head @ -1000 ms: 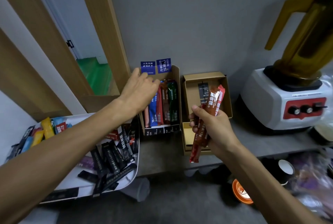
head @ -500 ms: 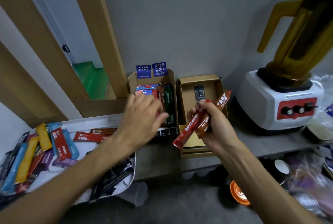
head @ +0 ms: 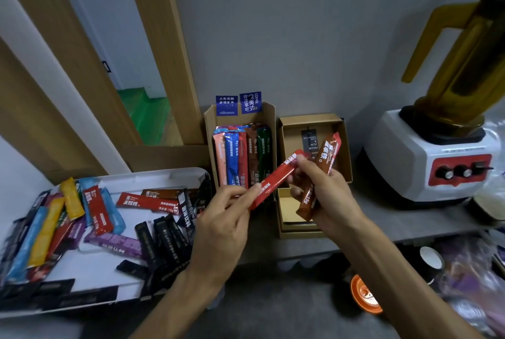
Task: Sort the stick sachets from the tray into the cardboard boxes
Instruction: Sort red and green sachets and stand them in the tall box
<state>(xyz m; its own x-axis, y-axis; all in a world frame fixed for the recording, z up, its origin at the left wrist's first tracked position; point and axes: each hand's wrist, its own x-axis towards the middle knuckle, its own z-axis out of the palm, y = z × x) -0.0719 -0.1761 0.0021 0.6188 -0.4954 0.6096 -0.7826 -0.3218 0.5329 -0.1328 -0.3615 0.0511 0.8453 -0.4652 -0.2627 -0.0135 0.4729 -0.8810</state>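
**Stick sachets: two in hand over the boxes, the rest in tray and left box**

Stick sachets lie loose across the white tray (head: 153, 179) at the left of the view: yellow, blue, red, purple and a cluster of black ones toward its right end. The tray sits on the grey counter (head: 382, 218), its right edge just beside the left cardboard box (head: 269, 120).

To the right stands a blender (head: 437, 153), white base with a red control panel and an amber jug on top, well apart from the tray.

The left cardboard box stands open with a row of sachets upright inside: pink, blue, red, brown and green, side by side. Two blue labels are fixed at its back flap. The right cardboard box (head: 345, 147) touches or nearly touches it; it holds one dark label and is otherwise bare inside.

The left hand (head: 221, 226) pinches the lower end of a red sachet (head: 274, 180) between thumb and fingertips. The right hand (head: 325, 194) touches the upper end of that same sachet with its forefinger, and is closed around a brown sachet (head: 325, 155), which rises tilted over the right box. The red sachet spans diagonally between both hands, in front of the boxes.
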